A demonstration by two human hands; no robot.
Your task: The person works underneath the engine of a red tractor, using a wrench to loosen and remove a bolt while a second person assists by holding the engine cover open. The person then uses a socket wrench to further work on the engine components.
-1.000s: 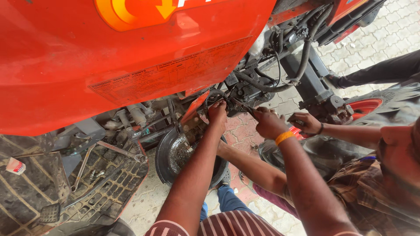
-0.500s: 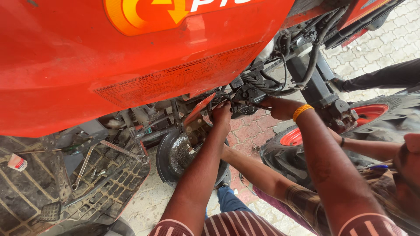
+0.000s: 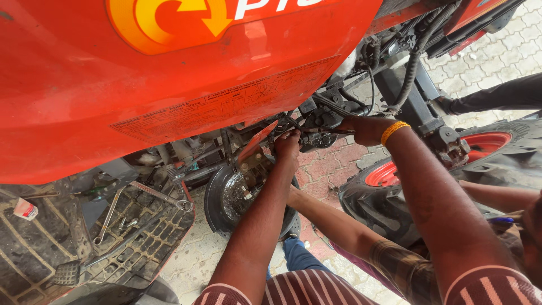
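Slim metal tool [image 3: 327,131] bridges both hands, right grip [image 3: 367,129] clenched on it, left grip [image 3: 287,144] pinching its tip.

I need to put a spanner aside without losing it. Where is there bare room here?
Free: paving between the mesh footplate and the round hub. Crowded: around the left hand and right hand, among hoses, and beneath, where another person's arm passes.

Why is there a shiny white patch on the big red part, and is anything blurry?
Head view: daylight glares off the glossy red metal body panel; the left hand and right hand look sharp; the mechanism beneath sits in shadow; edges bend slightly from the wide lens.
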